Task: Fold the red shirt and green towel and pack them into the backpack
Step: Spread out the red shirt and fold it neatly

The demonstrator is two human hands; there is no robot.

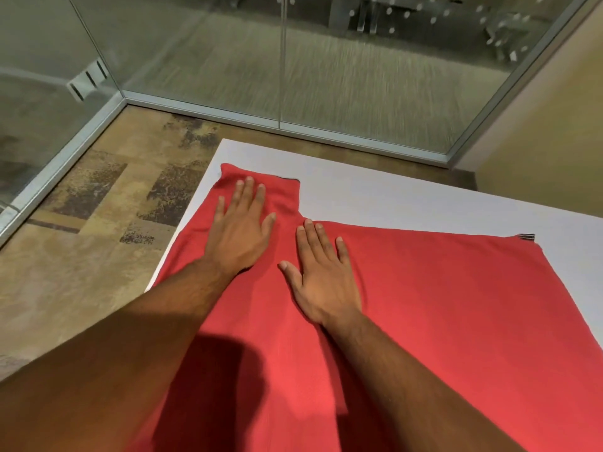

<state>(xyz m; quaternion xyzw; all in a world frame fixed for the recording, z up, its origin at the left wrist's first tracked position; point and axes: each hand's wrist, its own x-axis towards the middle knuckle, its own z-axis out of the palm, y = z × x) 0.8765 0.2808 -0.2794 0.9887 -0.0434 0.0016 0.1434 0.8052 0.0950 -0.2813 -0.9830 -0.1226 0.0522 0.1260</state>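
Both flat hands (pixel 239 231) on red shirt (pixel 440 288)

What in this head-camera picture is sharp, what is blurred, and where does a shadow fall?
Head view: the left hand, right hand and red shirt are fairly sharp; the carpet behind the glass wall shows streaky blur; a dark shadow lies on the shirt between the forearms; wide-angle distortion slants the table edges.

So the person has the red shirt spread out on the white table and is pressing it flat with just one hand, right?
Not quite: both hands are on it. The head view shows the left hand flat on the sleeve part and the right hand flat beside it on the body of the red shirt, spread on the white table.
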